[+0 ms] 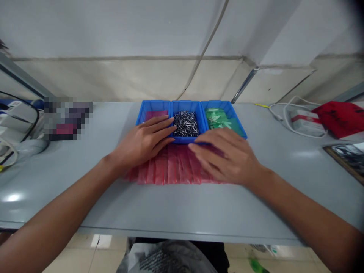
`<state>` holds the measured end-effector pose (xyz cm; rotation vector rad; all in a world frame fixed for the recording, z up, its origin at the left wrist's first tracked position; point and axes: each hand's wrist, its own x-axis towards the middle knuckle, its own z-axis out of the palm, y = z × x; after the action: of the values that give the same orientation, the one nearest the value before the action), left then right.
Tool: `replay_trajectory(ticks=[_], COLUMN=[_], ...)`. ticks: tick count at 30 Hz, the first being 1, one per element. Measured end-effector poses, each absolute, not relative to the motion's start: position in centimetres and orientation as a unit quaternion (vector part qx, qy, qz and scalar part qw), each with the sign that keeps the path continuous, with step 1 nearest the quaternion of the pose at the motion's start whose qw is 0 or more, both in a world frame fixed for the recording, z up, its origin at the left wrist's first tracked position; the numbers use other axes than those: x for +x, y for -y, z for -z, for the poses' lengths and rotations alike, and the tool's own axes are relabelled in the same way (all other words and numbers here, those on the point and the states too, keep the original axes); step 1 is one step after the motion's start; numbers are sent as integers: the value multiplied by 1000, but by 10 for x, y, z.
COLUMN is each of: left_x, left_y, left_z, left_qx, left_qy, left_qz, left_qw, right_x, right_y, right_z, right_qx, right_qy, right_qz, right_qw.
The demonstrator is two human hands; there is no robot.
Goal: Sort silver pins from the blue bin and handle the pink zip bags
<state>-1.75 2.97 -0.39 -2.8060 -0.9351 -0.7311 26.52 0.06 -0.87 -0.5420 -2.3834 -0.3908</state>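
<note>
A row of red bags (173,170) lies on the counter (182,212), between its front edge and three blue bins (184,140) at the back edge. The left hand (143,142), fingers slightly apart, reaches to the middle bin's left edge; the right hand (231,155) bends blurred fingers over the row's right end, their grip impossible to tell.

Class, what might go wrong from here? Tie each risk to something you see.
1. The left hand extends to the edge of the middle blue bin, so a knock might scatter its loose metal pins.
2. The right hand is over the overlapping red plastic packets, so a brush could shift their row.
</note>
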Motion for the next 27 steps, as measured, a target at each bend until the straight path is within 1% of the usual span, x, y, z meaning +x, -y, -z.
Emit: replay_trajectory(ticks=[1, 4, 6, 7, 10, 15, 18, 27], left_x=[-18, -18, -18, -18, -17, -17, -18, -20], left_y=[-29, -29, -29, -29, -29, -29, -30, -34], left_z=[3, 2, 1, 0, -3, -8, -10, -2], left_qx=[-920, -921, -922, -922, -919, -901, -893, -919], left_qy=[309, 311, 311, 312, 317, 346, 356, 295], left_qz=[239, 234, 227, 225, 233, 258, 268, 260], left_qw=[40, 33, 36, 35, 11, -49, -64, -11], right_x=[259, 247, 245, 245, 240, 203, 184, 191], right_y=[5, 17, 20, 21, 20, 14, 7, 3], right_z=[11, 19, 24, 25, 21, 9, 11, 22], right_qx=[-191, -182, -191, -194, -188, -89, -67, -91], right_qy=[927, 966, 969, 969, 971, 987, 988, 981], right_qz=[108, -34, -89, -99, -93, -89, -102, -142], right_qw=[304, 182, 127, 116, 112, 100, 93, 92])
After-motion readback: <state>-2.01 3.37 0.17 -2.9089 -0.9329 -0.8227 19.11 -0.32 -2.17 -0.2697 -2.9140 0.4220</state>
